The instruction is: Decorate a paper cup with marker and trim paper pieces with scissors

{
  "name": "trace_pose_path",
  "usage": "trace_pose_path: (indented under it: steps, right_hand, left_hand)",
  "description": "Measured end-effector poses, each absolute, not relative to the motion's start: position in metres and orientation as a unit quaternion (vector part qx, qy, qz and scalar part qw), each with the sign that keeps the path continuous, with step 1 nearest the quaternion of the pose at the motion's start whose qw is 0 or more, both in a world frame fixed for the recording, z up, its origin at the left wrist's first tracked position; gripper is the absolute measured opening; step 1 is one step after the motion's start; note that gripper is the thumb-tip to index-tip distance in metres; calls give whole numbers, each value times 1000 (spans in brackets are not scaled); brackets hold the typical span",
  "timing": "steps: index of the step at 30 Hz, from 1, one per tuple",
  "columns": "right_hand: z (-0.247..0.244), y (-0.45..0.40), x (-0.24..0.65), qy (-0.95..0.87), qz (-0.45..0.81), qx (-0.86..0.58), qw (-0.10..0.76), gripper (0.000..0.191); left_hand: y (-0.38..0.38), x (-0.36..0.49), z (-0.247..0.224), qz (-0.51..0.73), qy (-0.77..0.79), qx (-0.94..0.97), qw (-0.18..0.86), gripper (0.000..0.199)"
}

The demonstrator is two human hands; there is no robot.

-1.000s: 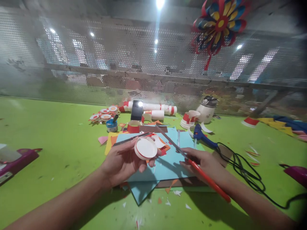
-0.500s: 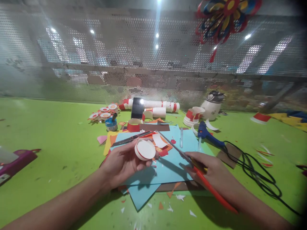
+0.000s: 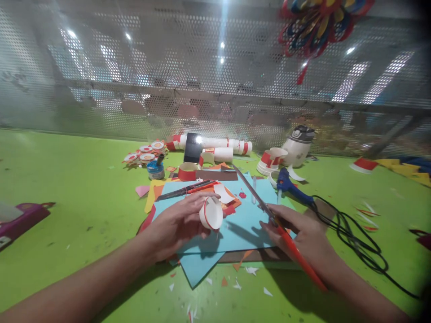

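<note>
The person's left hand (image 3: 170,228) grips a white cup (image 3: 212,214), tilted, red at its edge, above blue paper (image 3: 235,240). The right hand (image 3: 308,235) grips red-handled scissors (image 3: 290,242), blades pointing forward over the same paper. A blue glue gun (image 3: 290,185) lies near that hand.

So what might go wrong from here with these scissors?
The scissors in the right hand might nick the left hand if swung across. The small white cup piece it holds could bend if squeezed. The right hand may brush the blue glue gun just beyond; whether that's hot, I can't tell.
</note>
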State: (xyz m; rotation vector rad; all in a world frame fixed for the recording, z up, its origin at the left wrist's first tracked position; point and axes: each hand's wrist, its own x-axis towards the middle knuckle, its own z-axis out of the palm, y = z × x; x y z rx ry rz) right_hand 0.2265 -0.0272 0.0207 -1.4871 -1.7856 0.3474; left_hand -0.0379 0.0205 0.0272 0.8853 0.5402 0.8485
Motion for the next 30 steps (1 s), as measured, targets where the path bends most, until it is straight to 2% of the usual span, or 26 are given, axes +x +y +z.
trace_pose_path:
  steps: [12,20,26,30]
  right_hand:
    - [26,-25,223,-733,115,-585,328,32]
    - [20,-23,226,-737,66,-576,348,29]
    - [22,-22,225,-729,99,-583,343,31]
    - [22,-22,224,-715,132,-593,347,32]
  left_hand:
    - [16,-42,30,353,230,543,726,34]
    - [15,-43,35,369,258,570,687,36]
    - [16,-43,34,356,254,601,669,36]
    - [14,-41,29,359,271,665,596,42]
